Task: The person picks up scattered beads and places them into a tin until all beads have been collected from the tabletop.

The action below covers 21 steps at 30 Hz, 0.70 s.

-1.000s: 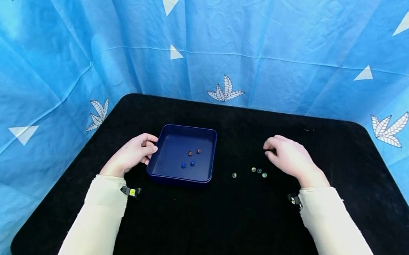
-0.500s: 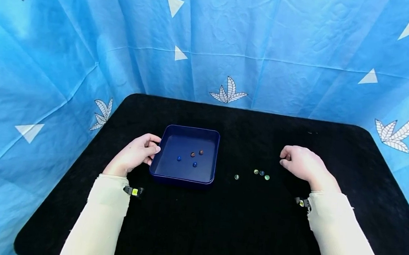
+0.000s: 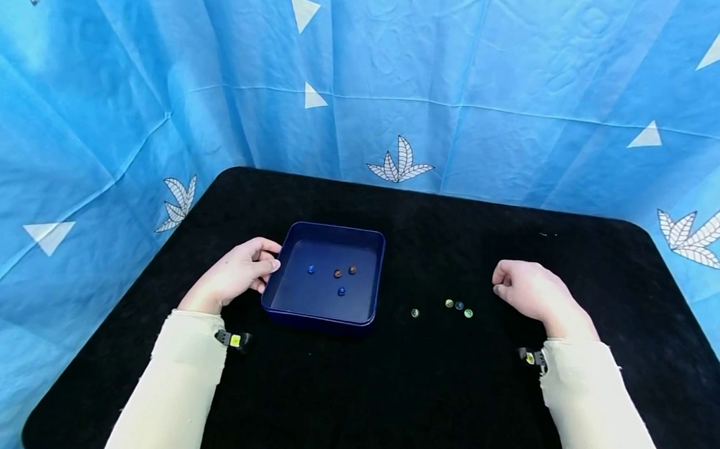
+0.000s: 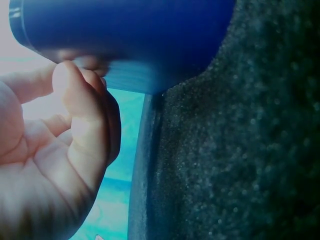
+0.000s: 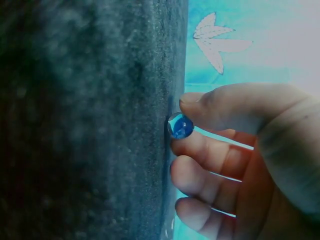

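Presently, one small, round, clear-and-blue glass marble (image 5: 180, 125) is pinched between the thumb and a finger of the right hand (image 3: 535, 292), at the right of the black desk (image 3: 346, 400). It looks glossy. The square dark-blue tray (image 3: 303, 297) lies well left of that hand, four loose marbles (image 3: 468, 313) between them. The left hand (image 3: 236, 271), nearer the tray, rests bent, relaxed fingers against its left wall.

A blue patterned curtain (image 3: 507, 53) hangs behind and beside a black-topped, round-cornered bench (image 3: 383, 409). White triangles (image 3: 303, 12) dot the cloth above the bench, while outlined leaf prints (image 3: 401, 163) sit beyond its far edge.
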Motion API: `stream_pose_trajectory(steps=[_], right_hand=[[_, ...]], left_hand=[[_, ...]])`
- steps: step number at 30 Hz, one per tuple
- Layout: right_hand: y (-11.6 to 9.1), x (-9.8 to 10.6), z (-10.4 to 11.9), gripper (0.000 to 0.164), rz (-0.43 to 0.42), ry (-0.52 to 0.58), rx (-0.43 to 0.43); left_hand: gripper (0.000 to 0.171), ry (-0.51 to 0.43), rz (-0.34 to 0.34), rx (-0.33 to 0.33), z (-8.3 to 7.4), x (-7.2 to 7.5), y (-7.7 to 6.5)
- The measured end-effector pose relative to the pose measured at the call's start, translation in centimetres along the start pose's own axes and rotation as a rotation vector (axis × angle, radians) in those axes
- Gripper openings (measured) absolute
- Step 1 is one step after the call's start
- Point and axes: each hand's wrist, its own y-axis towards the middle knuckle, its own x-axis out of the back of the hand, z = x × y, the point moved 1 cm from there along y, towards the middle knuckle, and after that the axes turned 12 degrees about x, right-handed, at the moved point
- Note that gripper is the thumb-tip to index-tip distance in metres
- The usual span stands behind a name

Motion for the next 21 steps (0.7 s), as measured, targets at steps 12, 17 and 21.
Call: stream_pose_trajectory(steps=[12, 17, 21], right_hand=[[1.0, 0.7, 1.9, 0.009, -0.059, -0.016, 0.063], [1.9, 1.2, 4.1, 0.012, -0.087, -0.032, 0.122], [3.1, 1.1, 6.1, 0.013, -0.102, -0.043, 0.178]], left_hand=[[0.040, 0.001, -0.003, -0.001, 0.2, 0.0, 0.3], [0.040, -0.011, -0.003, 0.011, 0.2, 0.0, 0.3], [0.040, -0.009, 0.003, 0.016, -0.5, -0.1, -0.2]])
